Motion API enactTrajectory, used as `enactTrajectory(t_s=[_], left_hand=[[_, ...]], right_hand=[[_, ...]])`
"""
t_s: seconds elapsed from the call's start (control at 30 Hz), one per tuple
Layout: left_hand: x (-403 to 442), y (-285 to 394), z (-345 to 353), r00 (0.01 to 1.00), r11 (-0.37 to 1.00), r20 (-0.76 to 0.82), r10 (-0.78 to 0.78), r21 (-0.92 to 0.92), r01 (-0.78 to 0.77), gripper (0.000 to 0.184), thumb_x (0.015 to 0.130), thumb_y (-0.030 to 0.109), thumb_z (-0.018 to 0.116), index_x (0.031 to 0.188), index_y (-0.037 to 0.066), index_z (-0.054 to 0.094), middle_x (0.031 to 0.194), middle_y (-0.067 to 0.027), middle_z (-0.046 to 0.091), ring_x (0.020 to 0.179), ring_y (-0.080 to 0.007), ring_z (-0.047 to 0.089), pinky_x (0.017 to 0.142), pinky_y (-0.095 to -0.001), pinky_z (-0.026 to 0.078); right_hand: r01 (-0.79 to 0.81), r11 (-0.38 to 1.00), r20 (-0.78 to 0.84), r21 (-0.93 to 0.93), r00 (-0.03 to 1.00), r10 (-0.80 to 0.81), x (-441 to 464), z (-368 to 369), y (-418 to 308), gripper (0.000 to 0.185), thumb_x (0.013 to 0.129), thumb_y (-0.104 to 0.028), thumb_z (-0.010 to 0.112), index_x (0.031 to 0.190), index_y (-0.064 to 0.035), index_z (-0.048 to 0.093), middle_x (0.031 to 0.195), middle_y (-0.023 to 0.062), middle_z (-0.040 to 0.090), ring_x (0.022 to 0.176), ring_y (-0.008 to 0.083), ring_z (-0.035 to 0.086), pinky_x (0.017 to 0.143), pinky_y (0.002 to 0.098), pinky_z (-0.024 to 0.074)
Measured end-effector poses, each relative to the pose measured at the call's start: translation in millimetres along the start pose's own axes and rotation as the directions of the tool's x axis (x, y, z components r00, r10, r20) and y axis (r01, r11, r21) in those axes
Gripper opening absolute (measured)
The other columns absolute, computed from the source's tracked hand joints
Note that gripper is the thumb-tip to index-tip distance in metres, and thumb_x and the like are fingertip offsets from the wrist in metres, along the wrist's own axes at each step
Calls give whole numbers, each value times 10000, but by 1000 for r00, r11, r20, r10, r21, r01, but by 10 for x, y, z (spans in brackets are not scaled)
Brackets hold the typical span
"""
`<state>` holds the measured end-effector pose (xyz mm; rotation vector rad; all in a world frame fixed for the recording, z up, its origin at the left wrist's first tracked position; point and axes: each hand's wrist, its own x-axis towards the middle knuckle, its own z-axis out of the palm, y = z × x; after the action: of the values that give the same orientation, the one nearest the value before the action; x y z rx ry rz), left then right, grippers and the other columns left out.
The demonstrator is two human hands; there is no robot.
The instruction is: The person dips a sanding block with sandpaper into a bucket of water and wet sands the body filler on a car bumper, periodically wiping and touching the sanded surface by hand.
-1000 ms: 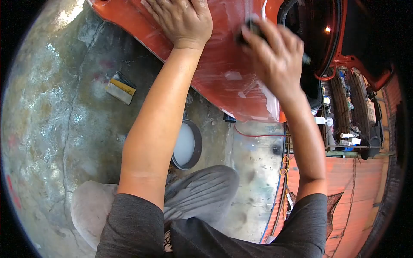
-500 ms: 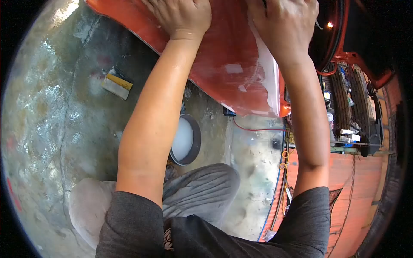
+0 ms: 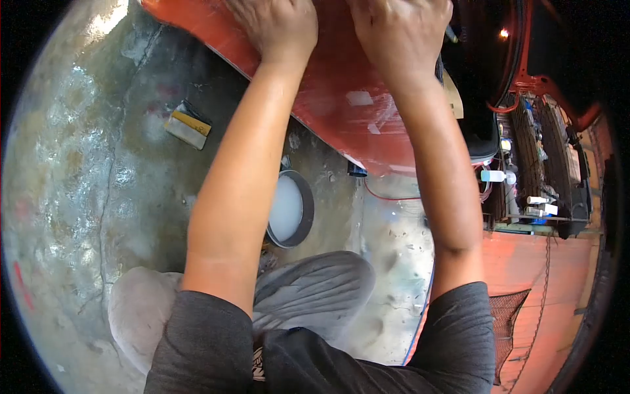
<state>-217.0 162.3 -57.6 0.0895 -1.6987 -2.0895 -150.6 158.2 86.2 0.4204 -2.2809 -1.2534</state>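
A red car panel (image 3: 328, 98), wet-looking with pale scuffed patches, fills the upper middle of the head view. On its upper part lies my left hand (image 3: 281, 26), fingers stretched toward the top edge, where their tips are cut off. My right hand (image 3: 408, 29) is on the panel to the right, its fingers bent. Whatever it may hold is hidden by the hand and the frame's edge. Below my left forearm stands a round dark bucket (image 3: 307, 213) of cloudy whitish water.
A yellow and white block-like thing (image 3: 188, 129) lies on the wet concrete floor (image 3: 85, 217) at left. A thin red hose or cable (image 3: 387, 197) runs beneath the panel. Bottles and boxes stand on a rack (image 3: 535, 164) at right, beside an orange corrugated wall (image 3: 558, 276).
My right hand and forearm have moved left across the panel, closer to my left hand. My left hand has barely moved. The view has shifted slightly.
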Motion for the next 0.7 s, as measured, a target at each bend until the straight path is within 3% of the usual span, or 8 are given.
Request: enactTrajectory(t_s=[0.23, 0.47, 0.5, 0.53, 0.6, 0.63, 0.67, 0.7], left_hand=[[-1273, 710, -605, 880, 846, 327, -345, -297, 442, 412, 1065, 200, 506, 1394, -41, 448, 1429, -277, 420, 1328, -438, 412, 1135, -548, 293], [-2101, 1573, -1207, 219, 241, 920, -325, -143, 960, 391, 1085, 300, 502, 1283, -37, 491, 1224, -281, 577, 1107, -471, 585, 953, -495, 476], [-2302, 1597, -1199, 343, 363, 875, -342, -214, 907, 408, 1084, 349, 519, 1318, 15, 498, 1142, -207, 645, 1043, -305, 645, 904, -421, 501], [-2364, 1590, -1218, 349, 387, 876, -332, -211, 898, 424, 1076, 346, 543, 1323, 6, 491, 1152, -206, 646, 1043, -298, 645, 902, -420, 503], [-2478, 1565, -1232, 368, 435, 876, -312, -213, 875, 463, 1058, 340, 591, 1334, -13, 476, 1171, -204, 649, 1044, -285, 645, 898, -418, 508], [-2346, 1571, -1261, 238, 259, 916, -324, -156, 953, 592, 999, 392, 684, 1304, -63, 458, 1180, -288, 613, 1073, -405, 646, 926, -450, 499], [-2359, 1535, -1252, 183, 191, 923, -339, -123, 974, 511, 1017, 298, 688, 1319, -41, 455, 1166, -169, 653, 1063, -216, 639, 903, -366, 519], [-2369, 1468, -1259, 186, 309, 914, -360, -72, 948, 497, 1014, 289, 697, 1306, -37, 462, 1155, -148, 652, 1060, -205, 639, 898, -359, 520]], right_hand=[[-310, 950, 281, 17, 914, 293, -1867, -659, 181, 509, 835, -227, 813, 1331, -216, 697, 1466, 96, 543, 1244, 342, 503, 1063, 468, 397], [-580, 814, 389, -28, 744, 543, -2212, -1359, -234, 446, 895, -150, 732, 1340, -148, 700, 1459, 172, 536, 1324, 352, 510, 1099, 456, 396], [-601, 799, 421, 16, 729, 540, -2285, -1428, -255, 469, 916, -152, 712, 1381, -125, 664, 1479, 182, 524, 1340, 366, 507, 1116, 467, 389], [-622, 780, 451, 63, 715, 534, -2367, -1484, -266, 493, 936, -154, 692, 1422, -102, 628, 1500, 192, 513, 1355, 379, 505, 1134, 478, 383], [-788, 576, 570, 216, 581, 581, -2555, -1641, -336, 743, 1004, -43, 570, 1648, -81, 204, 1636, 242, 350, 1458, 426, 432, 1203, 529, 334], [-804, 429, 528, 413, 595, 607, -2601, -1669, -426, 785, 987, 23, 518, 1657, -88, 125, 1654, 259, 295, 1473, 427, 413, 1212, 528, 326], [-762, 266, 483, 591, 598, 640, -2644, -1692, -517, 833, 969, 88, 465, 1666, -94, 46, 1671, 275, 240, 1487, 429, 393, 1220, 526, 318], [-769, 88, 545, 633, 524, 654, -2652, -1780, -565, 884, 925, 162, 381, 1666, -103, -23, 1683, 298, 165, 1494, 432, 379, 1219, 520, 323]])
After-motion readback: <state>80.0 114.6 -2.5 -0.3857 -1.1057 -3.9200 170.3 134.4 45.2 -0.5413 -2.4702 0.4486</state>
